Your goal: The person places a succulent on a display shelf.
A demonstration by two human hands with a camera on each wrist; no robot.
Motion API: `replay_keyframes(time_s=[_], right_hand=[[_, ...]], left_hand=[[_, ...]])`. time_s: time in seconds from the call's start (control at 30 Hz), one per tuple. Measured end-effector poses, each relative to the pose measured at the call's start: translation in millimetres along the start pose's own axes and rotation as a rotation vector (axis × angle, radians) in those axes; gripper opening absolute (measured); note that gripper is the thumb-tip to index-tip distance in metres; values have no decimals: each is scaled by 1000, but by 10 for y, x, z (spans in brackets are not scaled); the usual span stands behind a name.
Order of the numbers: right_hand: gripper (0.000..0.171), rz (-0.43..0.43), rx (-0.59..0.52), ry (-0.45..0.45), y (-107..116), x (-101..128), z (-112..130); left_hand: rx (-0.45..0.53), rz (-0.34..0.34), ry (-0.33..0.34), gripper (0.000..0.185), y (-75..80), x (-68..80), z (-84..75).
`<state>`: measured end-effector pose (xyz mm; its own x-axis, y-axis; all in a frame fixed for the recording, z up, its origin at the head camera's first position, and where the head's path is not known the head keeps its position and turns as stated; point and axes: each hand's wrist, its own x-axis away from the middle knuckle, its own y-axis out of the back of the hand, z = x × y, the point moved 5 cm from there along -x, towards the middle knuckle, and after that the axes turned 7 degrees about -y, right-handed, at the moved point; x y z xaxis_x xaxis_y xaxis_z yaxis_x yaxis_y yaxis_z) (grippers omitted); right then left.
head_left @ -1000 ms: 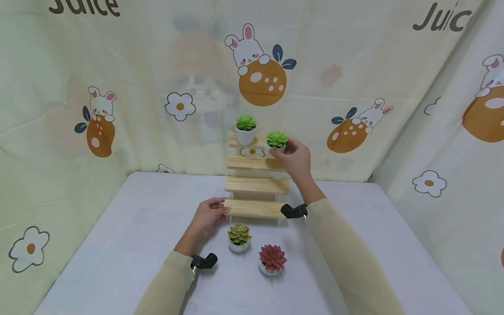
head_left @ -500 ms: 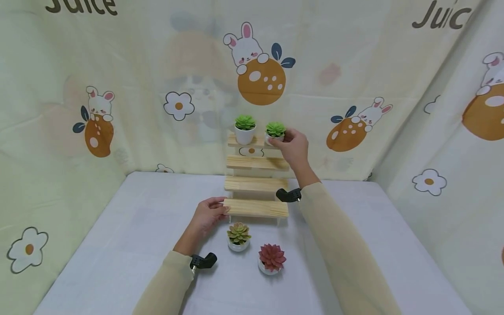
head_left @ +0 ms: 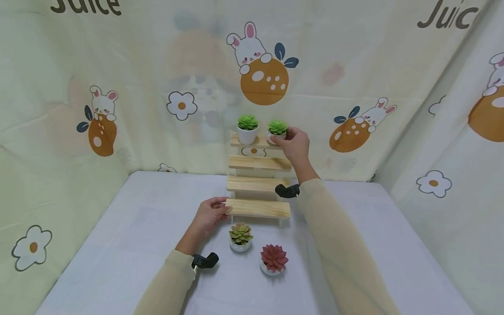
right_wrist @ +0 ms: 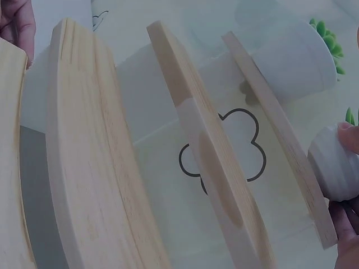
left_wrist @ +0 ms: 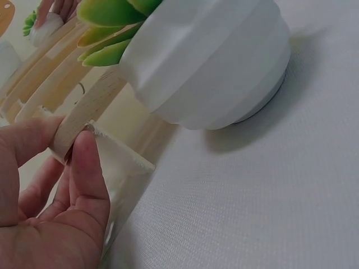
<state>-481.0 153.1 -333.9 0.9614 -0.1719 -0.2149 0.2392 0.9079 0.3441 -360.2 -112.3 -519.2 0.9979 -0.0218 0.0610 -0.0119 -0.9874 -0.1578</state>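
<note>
Raised since earlier: right hand (head_left: 296, 146) pinching small plant pot (head_left: 277, 131) at top shelf (head_left: 260, 142) right edge | left hand (head_left: 210, 215) grips bottom shelf (head_left: 257, 208) left end | desk (head_left: 118, 245) open at lower left.

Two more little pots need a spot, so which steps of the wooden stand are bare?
The three lower steps are bare; the left hand grips the lowest step's left end. The top step is crowded: two green succulents, right hand holding one.
</note>
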Motion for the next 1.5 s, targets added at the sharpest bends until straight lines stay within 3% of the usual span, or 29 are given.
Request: replay_keyframes(time_s=[0.33,0.63,0.83,1.13,1.5], right_hand=[[36,26,0,1,9,14,2],[68,35,-65,-44,97,52,-101],[69,-8,-96,8,197,138,-193],[66,32,-105,30,310,437,-392],[65,20,-105,7,564,901,-707]], left_hand=[[-4,-7,4,43,-4,-15,8],[-9,1,5,42,-2,-32,41],[-23,-9,6,42,-14,-10,22],[4,-16,16,44,-21,18,-1],[24,-15,12,44,-17,17,3]])
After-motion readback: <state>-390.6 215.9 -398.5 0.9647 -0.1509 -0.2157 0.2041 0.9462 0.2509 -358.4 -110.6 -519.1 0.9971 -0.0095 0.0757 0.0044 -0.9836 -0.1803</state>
